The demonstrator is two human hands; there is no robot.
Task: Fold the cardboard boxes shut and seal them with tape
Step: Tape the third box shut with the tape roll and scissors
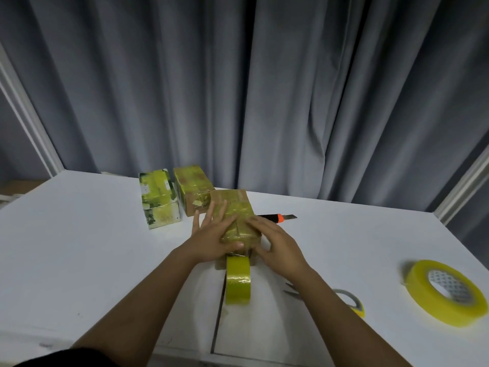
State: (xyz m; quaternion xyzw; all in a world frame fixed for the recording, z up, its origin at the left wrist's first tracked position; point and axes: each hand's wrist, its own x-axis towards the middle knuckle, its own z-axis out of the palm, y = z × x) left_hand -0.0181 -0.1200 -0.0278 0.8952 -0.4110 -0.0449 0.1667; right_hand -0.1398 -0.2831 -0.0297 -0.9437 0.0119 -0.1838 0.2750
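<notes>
A small cardboard box [235,207] wrapped in yellowish tape sits mid-table. My left hand [211,234] lies flat on its top and left side, fingers straight, thumb along the near edge. My right hand [277,245] presses its right near corner with relaxed fingers. A roll of yellow tape [237,279] stands on edge just in front of the box, its strip running up to the box's near face. Two more taped boxes stand behind: a white-and-green one [158,200] and a brown one [191,190].
An orange-and-black utility knife [277,217] lies right of the box. Scissors [293,291] lie under my right forearm. A small tape roll [349,301] and a large yellow tape roll [444,292] lie at right. Grey curtains hang behind the white table [79,247].
</notes>
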